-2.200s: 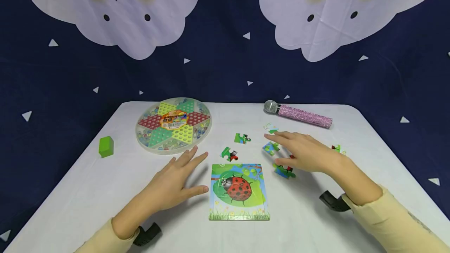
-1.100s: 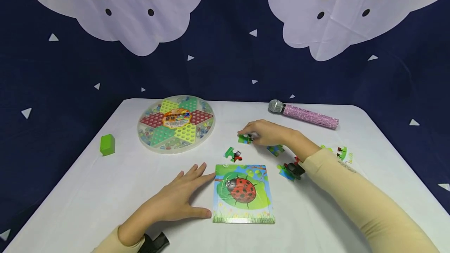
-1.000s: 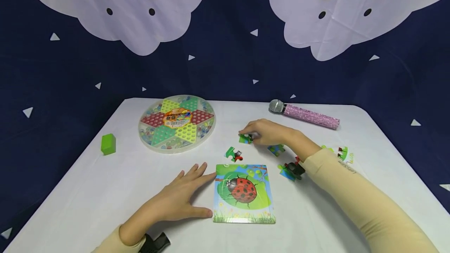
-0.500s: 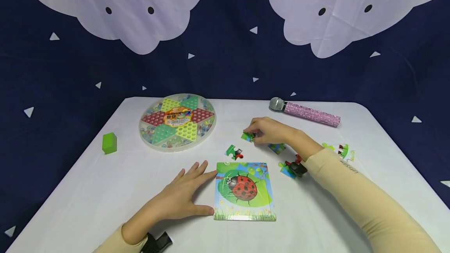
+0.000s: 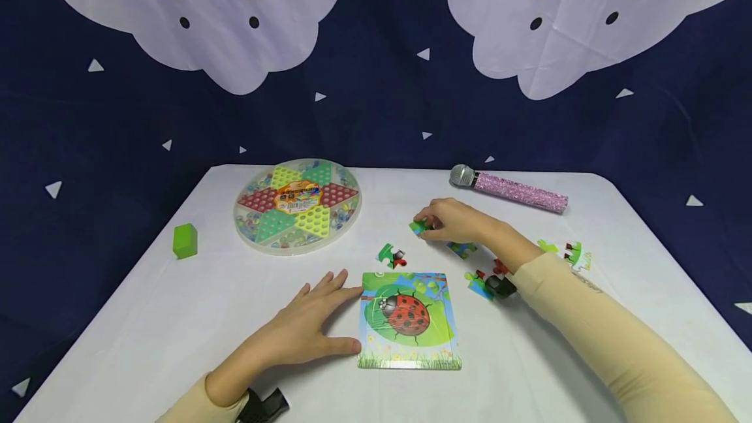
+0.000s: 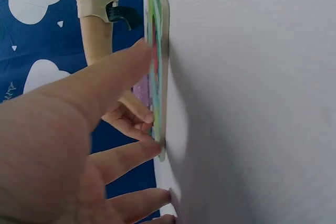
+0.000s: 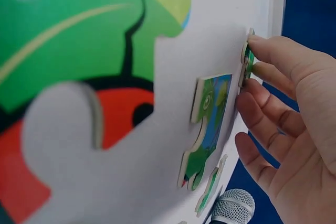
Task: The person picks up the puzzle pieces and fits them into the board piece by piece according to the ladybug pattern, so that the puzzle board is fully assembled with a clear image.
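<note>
My left hand (image 5: 296, 331) lies spread on the white table, thumb and index fingertip at the left edge of a square ladybug puzzle board (image 5: 409, 320). In the left wrist view the board (image 6: 164, 66) appears edge-on beside the thumb. Behind the board, my right hand (image 5: 457, 220) pinches a green and blue puzzle piece (image 5: 418, 227) between thumb and fingers, at the tabletop. The right wrist view shows this piece (image 7: 247, 59) at the fingertips, partly covered. A green, red and black puzzle piece (image 5: 391, 256) lies just behind the board.
Right of the board lie more puzzle pieces (image 5: 480, 286), some partly hidden by the right wrist and sleeve; others (image 5: 578, 255) lie farther right. A pink glitter microphone (image 5: 517, 191) is at the back right, a round Chinese checkers set (image 5: 296, 207) back left, a green block (image 5: 185, 241) far left.
My right hand has moved left from the pieces beside the board and taken hold of a piece behind it, turning it slightly. My left hand has come down against the board's left edge.
</note>
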`<action>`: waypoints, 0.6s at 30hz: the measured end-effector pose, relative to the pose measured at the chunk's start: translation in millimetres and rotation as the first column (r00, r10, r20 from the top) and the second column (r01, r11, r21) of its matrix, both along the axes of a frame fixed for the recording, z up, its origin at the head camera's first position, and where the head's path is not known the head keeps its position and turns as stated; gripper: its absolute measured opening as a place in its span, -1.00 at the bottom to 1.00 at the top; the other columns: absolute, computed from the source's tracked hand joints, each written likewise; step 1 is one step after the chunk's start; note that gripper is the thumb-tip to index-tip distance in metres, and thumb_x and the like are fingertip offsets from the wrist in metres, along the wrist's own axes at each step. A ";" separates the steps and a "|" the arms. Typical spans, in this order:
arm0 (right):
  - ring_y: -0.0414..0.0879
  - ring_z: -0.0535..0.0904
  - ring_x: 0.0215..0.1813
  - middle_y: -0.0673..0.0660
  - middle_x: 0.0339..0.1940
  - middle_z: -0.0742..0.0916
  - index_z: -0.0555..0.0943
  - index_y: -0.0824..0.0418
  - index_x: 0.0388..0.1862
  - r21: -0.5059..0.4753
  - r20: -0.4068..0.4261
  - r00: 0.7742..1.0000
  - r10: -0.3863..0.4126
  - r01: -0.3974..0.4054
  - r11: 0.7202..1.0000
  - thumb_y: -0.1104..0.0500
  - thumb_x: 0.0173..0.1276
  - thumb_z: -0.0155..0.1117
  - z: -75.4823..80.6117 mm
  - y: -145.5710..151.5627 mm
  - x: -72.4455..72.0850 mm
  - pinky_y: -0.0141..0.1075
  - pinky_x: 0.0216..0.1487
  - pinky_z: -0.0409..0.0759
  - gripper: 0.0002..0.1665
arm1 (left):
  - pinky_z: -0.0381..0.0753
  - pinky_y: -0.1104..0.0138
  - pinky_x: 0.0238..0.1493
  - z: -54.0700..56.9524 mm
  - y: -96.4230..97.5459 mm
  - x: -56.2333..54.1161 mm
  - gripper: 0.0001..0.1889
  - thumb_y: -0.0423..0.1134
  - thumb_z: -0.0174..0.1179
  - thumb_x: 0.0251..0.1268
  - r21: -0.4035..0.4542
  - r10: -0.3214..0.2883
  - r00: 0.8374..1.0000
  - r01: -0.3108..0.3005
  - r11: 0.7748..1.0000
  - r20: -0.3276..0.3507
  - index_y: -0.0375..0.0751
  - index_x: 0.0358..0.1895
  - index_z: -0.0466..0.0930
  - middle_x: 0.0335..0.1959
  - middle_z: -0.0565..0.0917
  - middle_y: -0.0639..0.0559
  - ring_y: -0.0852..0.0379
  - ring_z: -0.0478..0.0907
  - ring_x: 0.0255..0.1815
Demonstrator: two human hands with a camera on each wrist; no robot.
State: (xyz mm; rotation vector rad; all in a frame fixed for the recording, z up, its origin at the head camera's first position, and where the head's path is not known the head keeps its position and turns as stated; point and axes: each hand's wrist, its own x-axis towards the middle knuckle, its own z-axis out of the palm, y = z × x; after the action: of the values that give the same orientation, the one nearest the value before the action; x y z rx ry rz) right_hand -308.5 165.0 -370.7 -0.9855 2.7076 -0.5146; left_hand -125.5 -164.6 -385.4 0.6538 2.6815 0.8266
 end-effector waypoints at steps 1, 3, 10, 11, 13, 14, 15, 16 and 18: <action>-0.14 0.61 -0.13 0.08 -0.16 0.72 0.72 0.28 0.32 -0.004 0.010 1.000 -0.004 0.004 1.000 0.10 0.50 0.45 0.5 0.9 0.5 -0.18 0.07 0.68 -0.51 | 0.01 -0.46 0.65 0.5 0.7 -0.2 -0.07 0.23 0.56 0.17 0.007 0.014 1.000 -0.014 1.000 -0.002 -0.02 0.58 0.46 0.74 0.21 -0.27 -0.38 0.06 0.77; -0.15 0.62 -0.12 0.09 -0.15 0.74 0.71 0.29 0.33 -0.008 0.026 1.000 -0.006 0.007 1.000 0.13 0.51 0.44 1.2 3.0 0.7 -0.20 0.06 0.69 -0.51 | 0.13 -0.44 0.63 1.9 2.1 -0.8 -0.12 0.19 0.60 0.14 0.017 0.043 0.999 -0.043 0.999 -0.010 0.00 0.53 0.52 0.70 0.31 -0.26 -0.38 0.16 0.74; -0.15 0.63 -0.12 0.11 -0.14 0.77 0.67 0.33 0.36 -0.026 0.083 0.996 -0.018 0.020 0.999 0.27 0.44 0.44 4.4 10.5 1.6 -0.21 0.05 0.66 -0.48 | 0.54 -0.20 0.40 4.2 8.8 -10.6 -0.18 0.05 0.73 -0.04 0.062 0.061 0.998 -0.059 0.996 -0.032 0.05 0.39 0.65 0.25 0.62 0.00 -0.11 0.52 0.36; -0.15 0.62 -0.12 0.10 -0.14 0.76 0.67 0.32 0.36 -0.029 0.092 0.995 -0.023 0.026 0.999 0.27 0.44 0.44 4.3 10.9 1.1 -0.21 0.04 0.65 -0.47 | 0.58 -0.14 0.33 4.0 9.5 -12.6 -0.17 0.03 0.74 -0.05 0.068 0.053 0.998 -0.051 0.996 -0.025 0.04 0.39 0.65 0.21 0.61 0.01 -0.06 0.52 0.30; -0.16 0.63 -0.14 0.10 -0.16 0.77 0.66 0.33 0.37 -0.046 0.117 0.993 -0.028 0.033 0.998 0.28 0.43 0.45 4.1 12.2 0.4 -0.23 0.02 0.65 -0.46 | 0.59 -0.04 0.24 3.2 10.5 -15.9 -0.14 0.01 0.75 -0.08 0.074 0.038 0.999 -0.037 0.997 -0.008 0.02 0.40 0.64 0.14 0.58 0.01 0.00 0.50 0.22; -0.17 0.63 -0.15 0.09 -0.18 0.78 0.66 0.34 0.37 -0.054 0.129 0.991 -0.031 0.038 0.998 0.28 0.42 0.45 3.7 12.5 -0.3 -0.24 0.01 0.65 -0.46 | 0.59 -0.02 0.22 2.8 10.9 -17.2 -0.13 -0.01 0.76 -0.09 0.075 0.032 0.999 -0.032 0.997 0.001 0.00 0.42 0.63 0.13 0.56 0.01 0.01 0.49 0.21; -0.18 0.64 -0.16 0.08 -0.19 0.78 0.65 0.34 0.38 -0.066 0.145 0.989 -0.033 0.043 0.997 0.29 0.42 0.46 3.3 12.8 -1.0 -0.26 0.00 0.65 -0.45 | 0.57 0.00 0.21 2.4 11.3 -18.2 -0.11 -0.02 0.76 -0.10 0.076 0.027 1.000 -0.027 0.997 0.009 -0.02 0.43 0.62 0.13 0.54 0.00 0.01 0.48 0.21; -0.19 0.64 -0.17 0.08 -0.21 0.78 0.65 0.35 0.38 -0.078 0.162 0.986 -0.036 0.049 0.996 0.29 0.42 0.46 2.9 13.3 -1.7 -0.28 -0.01 0.65 -0.44 | 0.56 -0.01 0.22 2.0 11.7 -19.0 -0.09 -0.02 0.77 -0.10 0.076 0.021 1.000 -0.023 0.997 0.017 -0.04 0.44 0.61 0.13 0.53 -0.01 0.01 0.46 0.21; -0.19 0.62 -0.21 0.07 -0.24 0.78 0.63 0.38 0.38 -0.100 0.195 0.980 -0.038 0.059 0.993 0.29 0.41 0.46 2.3 14.6 -2.9 -0.31 -0.07 0.64 -0.43 | 0.53 -0.02 0.26 1.7 12.7 -20.0 -0.07 -0.04 0.78 -0.12 0.076 0.017 0.999 -0.019 0.997 0.028 -0.06 0.44 0.60 0.15 0.51 -0.02 0.01 0.44 0.23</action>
State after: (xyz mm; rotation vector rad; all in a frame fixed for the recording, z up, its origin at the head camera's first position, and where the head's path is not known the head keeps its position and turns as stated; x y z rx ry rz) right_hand -311.4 179.6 -368.3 -0.8478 2.5592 -0.7297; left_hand -145.5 -151.9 -383.7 0.6316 2.6466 0.9396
